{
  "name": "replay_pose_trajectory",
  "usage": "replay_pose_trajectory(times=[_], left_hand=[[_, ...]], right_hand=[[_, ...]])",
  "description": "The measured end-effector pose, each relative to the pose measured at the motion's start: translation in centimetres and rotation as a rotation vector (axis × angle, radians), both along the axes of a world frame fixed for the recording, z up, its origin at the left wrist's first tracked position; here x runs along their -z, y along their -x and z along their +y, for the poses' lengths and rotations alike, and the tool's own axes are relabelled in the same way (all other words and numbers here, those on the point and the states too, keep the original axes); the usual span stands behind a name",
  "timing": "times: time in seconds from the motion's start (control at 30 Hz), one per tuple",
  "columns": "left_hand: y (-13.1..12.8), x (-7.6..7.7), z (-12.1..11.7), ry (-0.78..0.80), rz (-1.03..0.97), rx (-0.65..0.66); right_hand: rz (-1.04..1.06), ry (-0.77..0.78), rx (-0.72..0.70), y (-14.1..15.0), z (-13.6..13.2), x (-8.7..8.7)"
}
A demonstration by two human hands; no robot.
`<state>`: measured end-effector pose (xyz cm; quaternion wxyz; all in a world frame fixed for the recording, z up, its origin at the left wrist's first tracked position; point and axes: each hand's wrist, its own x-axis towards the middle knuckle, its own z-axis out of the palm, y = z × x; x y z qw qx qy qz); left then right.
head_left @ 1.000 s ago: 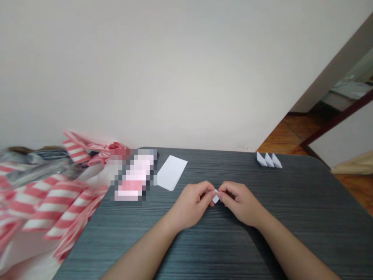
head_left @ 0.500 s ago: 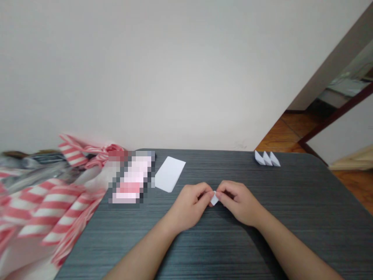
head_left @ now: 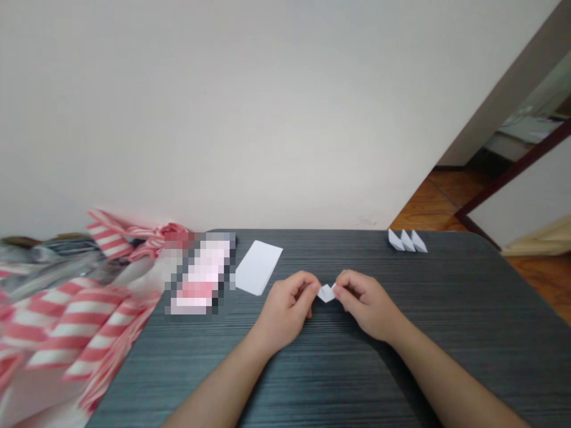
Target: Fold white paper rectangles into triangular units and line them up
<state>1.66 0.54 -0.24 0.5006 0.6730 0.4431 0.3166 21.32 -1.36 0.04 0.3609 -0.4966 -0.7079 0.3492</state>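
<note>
Your left hand point(head_left: 289, 308) and right hand point(head_left: 368, 304) are each closed in a thumb-and-finger pinch on opposite ends of the small folded paper point(head_left: 327, 293), which sits between them over the middle of the table point(head_left: 312, 380). It should handle as almost weightless, springy along its layered creases yet easy to crumple or tear, so you do best gripping lightly at those two outer tips. Beyond lie the white sheets point(head_left: 259, 267) and, farther right, three folded paper pieces point(head_left: 407, 242).
</note>
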Motion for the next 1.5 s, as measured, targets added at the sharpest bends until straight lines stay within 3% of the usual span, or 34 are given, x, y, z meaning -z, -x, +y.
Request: replay_pose_trajectory(times=[0.27, 0.57, 1.0, 1.33, 1.5], left_hand=[[-0.1, 0.3, -0.1, 0.073, -0.169, -0.056], [0.0, 0.3, -0.1, 0.017, -0.065, -0.001], [-0.1, 0.5, -0.2, 0.104, -0.222, 0.001], [-0.2, 0.3, -0.1, 0.126, -0.118, 0.076], [0.0, 0.4, 0.0, 0.093, -0.087, 0.063]], right_hand=[[0.123, 0.108, 0.046, -0.1, -0.1, 0.5], [0.132, 0.141, 0.022, -0.1, 0.0, 1.2], [0.129, -0.031, 0.083, -0.2, -0.1, 0.2], [0.107, -0.197, -0.033, -0.2, 0.1, 0.3], [0.106, -0.178, -0.010, -0.1, 0.0, 0.1]])
